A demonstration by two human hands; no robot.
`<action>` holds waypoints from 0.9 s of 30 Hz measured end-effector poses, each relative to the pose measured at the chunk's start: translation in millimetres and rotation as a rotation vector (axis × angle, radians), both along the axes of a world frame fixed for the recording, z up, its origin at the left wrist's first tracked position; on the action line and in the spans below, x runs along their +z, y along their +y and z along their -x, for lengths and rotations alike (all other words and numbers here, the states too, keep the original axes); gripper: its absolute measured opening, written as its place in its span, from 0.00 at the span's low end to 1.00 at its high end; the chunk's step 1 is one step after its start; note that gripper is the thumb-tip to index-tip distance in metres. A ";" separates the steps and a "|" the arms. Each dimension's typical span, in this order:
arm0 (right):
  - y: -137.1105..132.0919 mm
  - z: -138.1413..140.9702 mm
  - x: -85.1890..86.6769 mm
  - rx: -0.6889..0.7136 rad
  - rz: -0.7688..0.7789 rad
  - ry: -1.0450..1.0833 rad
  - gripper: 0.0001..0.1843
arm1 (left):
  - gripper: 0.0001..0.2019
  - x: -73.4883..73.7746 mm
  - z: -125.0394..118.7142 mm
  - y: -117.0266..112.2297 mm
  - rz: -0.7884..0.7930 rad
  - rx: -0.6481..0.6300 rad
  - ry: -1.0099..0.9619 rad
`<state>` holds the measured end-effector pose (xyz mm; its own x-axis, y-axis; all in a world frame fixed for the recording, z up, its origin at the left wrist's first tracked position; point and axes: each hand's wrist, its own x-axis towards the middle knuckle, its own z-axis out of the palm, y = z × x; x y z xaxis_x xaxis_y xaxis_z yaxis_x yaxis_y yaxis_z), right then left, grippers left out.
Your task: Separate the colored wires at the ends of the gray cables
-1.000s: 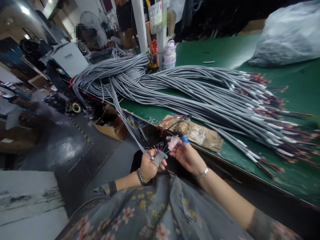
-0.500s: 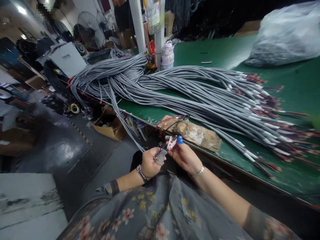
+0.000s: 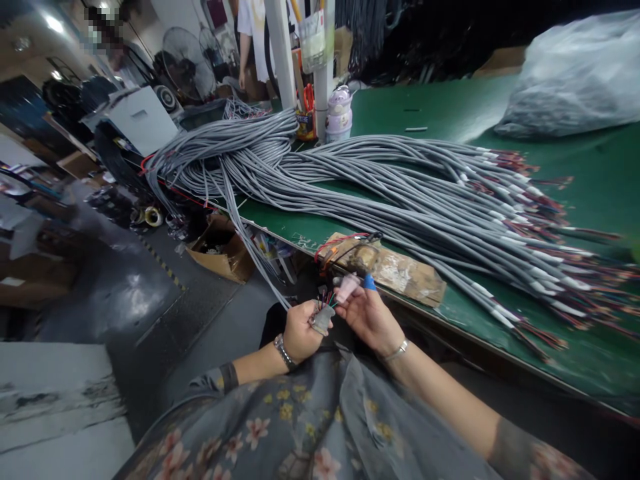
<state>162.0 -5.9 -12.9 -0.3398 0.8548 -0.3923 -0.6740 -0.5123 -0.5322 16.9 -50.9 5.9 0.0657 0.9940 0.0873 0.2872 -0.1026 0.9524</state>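
The pink item [image 3: 347, 287] is too blurred for me to identify; the left hand [image 3: 301, 331] hides part of the grey piece [image 3: 323, 319]; the right edge crops the bag [image 3: 575, 75].

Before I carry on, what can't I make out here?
All in the head view:
- Coloured wires: too small and blurred to count; the left hand hides their lower ends.
- Grey piece at its fingertips: too blurred to tell whether held or worn.
- Pink piece at the right hand: blurred, exact shape unclear.
- Plastic bag: cut off by the right edge; cloudy plastic obscures any contents.
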 end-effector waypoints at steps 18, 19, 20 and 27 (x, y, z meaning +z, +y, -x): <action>-33.3 -34.9 -2.2 0.091 -0.491 -0.801 0.18 | 0.14 -4.5 -0.5 -1.5 0.303 -0.221 0.164; -36.9 -34.7 1.3 0.142 -0.583 -0.826 0.17 | 0.12 -3.7 -2.1 -1.8 0.274 -0.258 0.265; -39.9 -34.1 4.6 0.171 -0.663 -0.858 0.16 | 0.09 -2.5 -3.9 -1.7 0.241 -0.290 0.370; -43.3 -25.5 5.3 0.143 -0.798 -1.015 0.15 | 0.07 4.5 -12.5 1.6 0.193 -0.397 0.643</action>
<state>187.5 -49.2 -7.7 -0.2999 0.9513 0.0710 0.2413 0.1476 -0.9592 29.4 -49.3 10.3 0.3986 0.8794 -0.2603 0.7653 -0.1625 0.6228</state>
